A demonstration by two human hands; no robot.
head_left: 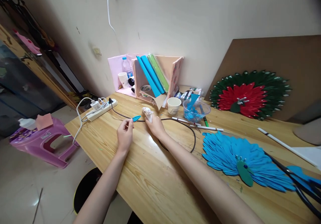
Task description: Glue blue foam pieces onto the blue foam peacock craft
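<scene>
Pale wooden table (155,170) against a cream wall. Small blue leaf-shaped piece (136,118) near the far left of it, long axis left to right, tip toward the glue gun (147,113). Pinched at its near end by the left hand (124,133), fingertips together on it, forearm stretched forward. Just right, the right hand (155,125) wrapped around the white gun, nozzle angled at the piece. Black cord (185,127) looping rightward; power strip (101,110) behind; blue fan-shaped peacock (240,157) well apart, right.
</scene>
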